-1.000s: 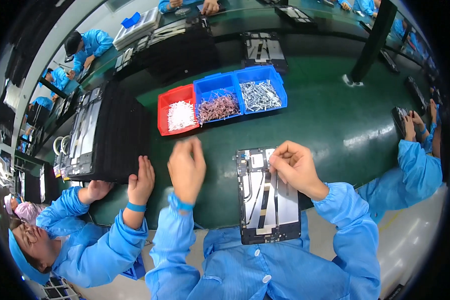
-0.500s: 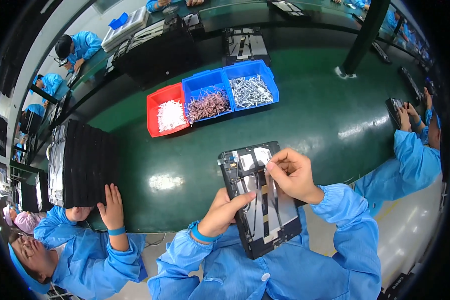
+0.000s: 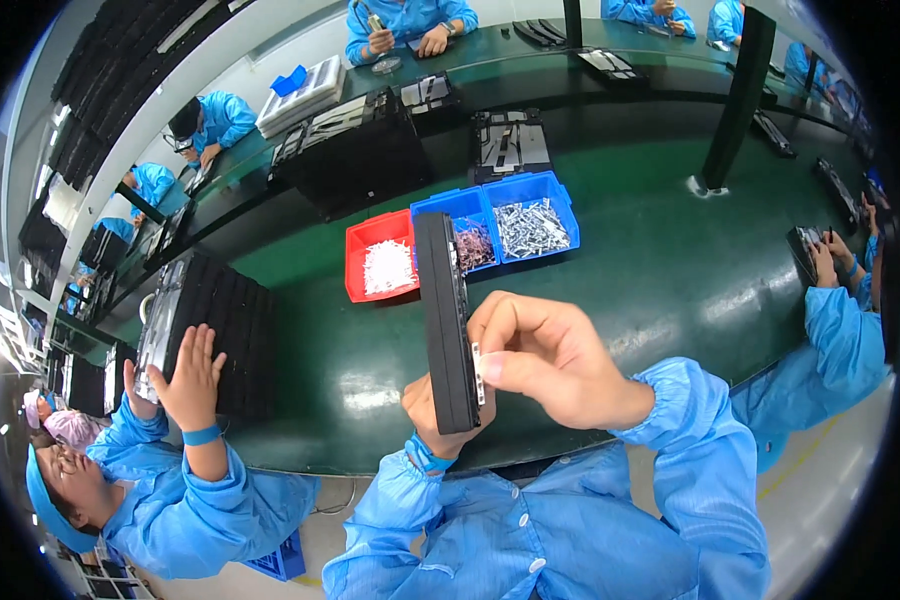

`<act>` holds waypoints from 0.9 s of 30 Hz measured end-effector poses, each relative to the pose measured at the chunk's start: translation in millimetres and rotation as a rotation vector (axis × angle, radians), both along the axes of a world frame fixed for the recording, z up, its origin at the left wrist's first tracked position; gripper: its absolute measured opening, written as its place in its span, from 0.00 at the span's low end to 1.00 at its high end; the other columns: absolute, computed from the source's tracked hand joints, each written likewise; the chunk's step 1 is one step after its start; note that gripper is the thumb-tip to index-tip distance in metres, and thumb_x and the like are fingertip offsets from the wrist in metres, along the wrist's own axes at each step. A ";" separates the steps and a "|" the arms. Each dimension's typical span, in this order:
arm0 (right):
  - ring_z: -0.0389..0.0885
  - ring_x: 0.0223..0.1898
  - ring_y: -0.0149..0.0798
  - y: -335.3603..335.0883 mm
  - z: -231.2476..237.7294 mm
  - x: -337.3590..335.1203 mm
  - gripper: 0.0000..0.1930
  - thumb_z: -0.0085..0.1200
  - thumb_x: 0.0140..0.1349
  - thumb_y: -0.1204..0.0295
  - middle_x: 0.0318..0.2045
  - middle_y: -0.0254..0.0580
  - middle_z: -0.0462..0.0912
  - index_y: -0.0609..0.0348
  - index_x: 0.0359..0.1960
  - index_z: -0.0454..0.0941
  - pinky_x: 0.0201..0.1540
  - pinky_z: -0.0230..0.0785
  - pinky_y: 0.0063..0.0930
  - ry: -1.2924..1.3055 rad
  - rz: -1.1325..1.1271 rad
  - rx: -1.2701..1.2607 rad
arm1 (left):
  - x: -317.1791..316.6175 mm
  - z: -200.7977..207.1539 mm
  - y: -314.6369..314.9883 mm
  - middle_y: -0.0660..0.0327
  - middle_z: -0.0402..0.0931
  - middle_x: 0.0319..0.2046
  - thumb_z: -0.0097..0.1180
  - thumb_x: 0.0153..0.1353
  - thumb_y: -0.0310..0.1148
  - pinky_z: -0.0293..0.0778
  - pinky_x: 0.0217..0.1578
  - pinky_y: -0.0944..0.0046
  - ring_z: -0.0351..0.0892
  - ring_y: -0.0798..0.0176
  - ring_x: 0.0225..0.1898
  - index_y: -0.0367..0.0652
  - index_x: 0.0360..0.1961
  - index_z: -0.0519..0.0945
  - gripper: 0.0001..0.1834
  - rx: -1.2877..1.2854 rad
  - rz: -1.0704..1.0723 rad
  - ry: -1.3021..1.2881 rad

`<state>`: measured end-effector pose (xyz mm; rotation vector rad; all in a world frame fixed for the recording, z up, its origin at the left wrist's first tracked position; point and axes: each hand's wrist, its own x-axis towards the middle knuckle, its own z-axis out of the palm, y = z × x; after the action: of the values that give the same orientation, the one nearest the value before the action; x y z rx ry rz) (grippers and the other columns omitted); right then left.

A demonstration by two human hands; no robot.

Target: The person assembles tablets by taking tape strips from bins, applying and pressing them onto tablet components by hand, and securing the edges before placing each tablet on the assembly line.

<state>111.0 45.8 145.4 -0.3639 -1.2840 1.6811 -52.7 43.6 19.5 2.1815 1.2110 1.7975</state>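
Note:
A black tablet-like device stands nearly on edge in front of me, its narrow side toward the view. My left hand grips its lower end from behind, with most of the fingers hidden. My right hand is closed in a pinch against the device's inner face, which is turned away to the right. By those fingertips a small white strip shows; whether it is held or part of the device I cannot tell. Beyond the device sit a red bin of white pieces and blue bins of brownish and silvery small parts.
At left, a co-worker's hands touch a stack of black trays. Another black stack and an opened device lie beyond the bins on the green table. A dark post rises at far right.
The device has been lifted and turned from face-up to on edge. My right hand stays pinched at it. The view has shifted, and the co-worker's hand at left now lies on the stack.

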 end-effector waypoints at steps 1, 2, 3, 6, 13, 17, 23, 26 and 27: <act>0.71 0.39 0.26 -0.9 -1.4 -2.0 0.03 0.51 0.63 0.79 0.38 0.39 0.72 0.63 0.31 0.72 0.43 0.67 0.23 0.001 0.006 0.004 | -1.7 -6.0 -1.1 0.58 0.75 0.16 0.65 0.49 0.26 0.72 0.17 0.63 0.78 0.56 0.16 0.38 0.26 0.79 0.06 0.004 0.006 0.001; 0.71 0.39 0.26 -1.3 -3.5 -3.1 0.03 0.51 0.63 0.79 0.37 0.38 0.72 0.63 0.31 0.72 0.44 0.67 0.24 0.012 -0.007 0.007 | -0.1 -4.0 -1.1 0.58 0.75 0.17 0.65 0.49 0.27 0.72 0.17 0.63 0.78 0.56 0.16 0.38 0.27 0.79 0.07 0.001 0.007 -0.015; 0.71 0.39 0.27 -1.0 -5.3 -3.9 0.03 0.51 0.63 0.79 0.37 0.38 0.71 0.63 0.31 0.72 0.44 0.66 0.24 0.024 -0.020 0.009 | 1.0 -1.6 -1.7 0.58 0.75 0.17 0.66 0.49 0.27 0.73 0.18 0.63 0.78 0.56 0.16 0.37 0.27 0.80 0.07 -0.003 0.008 -0.030; 0.71 0.39 0.27 1.8 -9.6 -4.0 0.03 0.51 0.63 0.80 0.37 0.38 0.71 0.64 0.31 0.71 0.44 0.67 0.24 0.006 -0.050 0.040 | 3.2 3.7 -4.9 0.58 0.75 0.17 0.65 0.50 0.27 0.72 0.17 0.63 0.78 0.56 0.17 0.38 0.28 0.79 0.07 -0.036 0.031 -0.009; 0.71 0.39 0.26 4.4 -11.8 -3.5 0.03 0.52 0.63 0.80 0.38 0.38 0.71 0.64 0.31 0.71 0.43 0.67 0.23 0.014 -0.043 0.042 | 1.2 -8.9 -0.8 0.58 0.74 0.17 0.65 0.50 0.28 0.72 0.17 0.62 0.77 0.56 0.16 0.39 0.27 0.78 0.08 -0.031 0.018 -0.012; 0.71 0.39 0.26 4.1 -9.1 -2.2 0.03 0.52 0.63 0.80 0.37 0.39 0.71 0.63 0.31 0.71 0.43 0.67 0.23 0.010 -0.046 0.035 | 4.2 -2.9 -1.4 0.59 0.73 0.17 0.65 0.50 0.28 0.71 0.17 0.62 0.77 0.56 0.16 0.39 0.26 0.78 0.07 -0.034 0.023 -0.020; 0.71 0.38 0.26 3.3 -7.6 -0.1 0.05 0.53 0.61 0.81 0.37 0.39 0.71 0.63 0.28 0.70 0.41 0.68 0.22 0.002 -0.066 0.022 | 12.3 20.4 -9.6 0.59 0.73 0.16 0.65 0.48 0.26 0.71 0.17 0.62 0.76 0.56 0.16 0.40 0.26 0.77 0.07 -0.074 0.074 -0.024; 0.72 0.37 0.26 3.5 -8.9 -0.8 0.05 0.52 0.60 0.82 0.36 0.39 0.71 0.63 0.27 0.70 0.40 0.68 0.22 0.001 -0.078 0.028 | 12.1 21.0 -11.2 0.58 0.73 0.17 0.65 0.48 0.26 0.71 0.17 0.62 0.76 0.55 0.16 0.40 0.25 0.77 0.07 0.006 0.098 0.052; 0.72 0.36 0.26 3.4 -8.5 -1.0 0.05 0.52 0.60 0.83 0.36 0.39 0.71 0.63 0.27 0.70 0.39 0.68 0.21 0.001 -0.080 0.040 | 11.1 16.7 -12.7 0.58 0.73 0.17 0.65 0.47 0.25 0.71 0.17 0.62 0.76 0.55 0.16 0.40 0.25 0.77 0.07 -0.029 0.082 0.013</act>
<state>109.9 49.2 137.0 -0.3860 -1.2843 1.5862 -41.7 30.8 36.2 2.1622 1.3393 1.7864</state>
